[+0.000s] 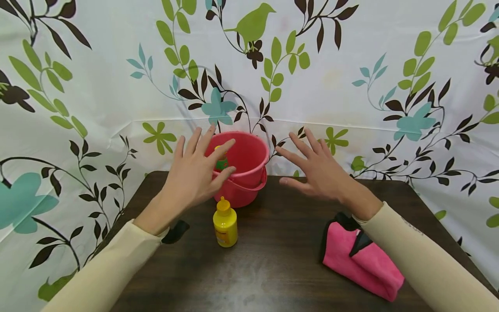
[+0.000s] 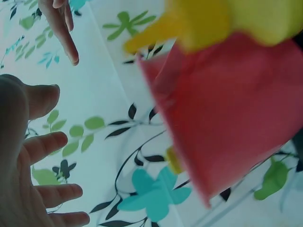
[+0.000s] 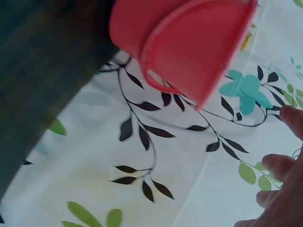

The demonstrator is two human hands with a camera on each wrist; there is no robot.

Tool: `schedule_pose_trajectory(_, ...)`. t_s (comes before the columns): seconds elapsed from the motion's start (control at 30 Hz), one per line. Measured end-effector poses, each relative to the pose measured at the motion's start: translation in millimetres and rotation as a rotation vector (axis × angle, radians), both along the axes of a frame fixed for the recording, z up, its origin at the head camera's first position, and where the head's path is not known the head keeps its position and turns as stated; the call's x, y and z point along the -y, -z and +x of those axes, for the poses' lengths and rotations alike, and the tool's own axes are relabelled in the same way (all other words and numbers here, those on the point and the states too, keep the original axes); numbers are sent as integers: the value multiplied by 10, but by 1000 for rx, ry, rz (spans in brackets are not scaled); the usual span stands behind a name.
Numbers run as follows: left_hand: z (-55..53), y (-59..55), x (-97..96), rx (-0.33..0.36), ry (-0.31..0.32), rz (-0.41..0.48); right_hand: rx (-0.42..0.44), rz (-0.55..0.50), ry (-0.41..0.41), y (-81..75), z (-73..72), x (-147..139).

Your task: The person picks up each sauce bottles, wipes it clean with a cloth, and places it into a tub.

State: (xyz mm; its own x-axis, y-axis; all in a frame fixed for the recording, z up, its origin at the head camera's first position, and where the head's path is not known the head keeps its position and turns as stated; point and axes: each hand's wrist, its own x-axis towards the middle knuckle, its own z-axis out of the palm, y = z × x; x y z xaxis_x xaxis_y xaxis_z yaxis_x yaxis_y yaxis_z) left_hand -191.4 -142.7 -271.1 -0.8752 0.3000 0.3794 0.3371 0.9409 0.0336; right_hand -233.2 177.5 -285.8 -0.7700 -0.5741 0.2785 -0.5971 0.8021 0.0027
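The pink bucket point(image 1: 243, 197) stands upright just above the centre of the frame, at the far side of the dark table point(image 1: 273, 264), its handle point(image 1: 264, 178) hanging down against the front; it looks like thin plastic, so it is probably light, fairly stiff and a little slick, best taken by the rim on both sides or by the handle; inside it, at the left, a bottle with a green label point(image 1: 221, 164) shows in part, which likely adds some weight on that side; just in front of the bucket, near the middle of the frame, a yellow bottle point(image 1: 226, 227) stands upright with its nozzle up, likely smooth and squeezable, and best gripped round the body; the left hand point(image 1: 196, 167), left of centre, overlaps the bucket in the head view, its fingers well spread and holding nothing; the right hand point(image 1: 321, 171), right of centre, has its fingers spread and nearly straight, likewise holding nothing; a pink cloth point(image 1: 370, 268) with dark edging lies at the lower right, partly behind the right sleeve point(image 1: 421, 255), and looks soft and limp; a leaf-patterned sheet point(image 1: 331, 78) hangs behind everything.
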Motion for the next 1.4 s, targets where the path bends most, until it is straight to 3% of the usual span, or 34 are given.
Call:
schedule_pose_trajectory(0.27,260,432,4,9,77,-20,18,-8,-8,461,411,-266)
schedule_pose_trajectory(0.57,477,753,-38,-12,108,-14,93,-46,43,789,737,-450)
schedule_pose_trajectory(0.73,594,891,-15,-28,118,21,149,-90,60,845,856,-495)
schedule_pose_trajectory(0.9,665,953,17,-44,103,43,135,-72,58,851,913,-501)
schedule_pose_trajectory(1.1,677,1002,-6,-46,110,93,99,-62,60,835,942,-532)
schedule_pose_trajectory(1.4,638,1113,-45,-112,177,288,90,-78,45,827,950,-532)
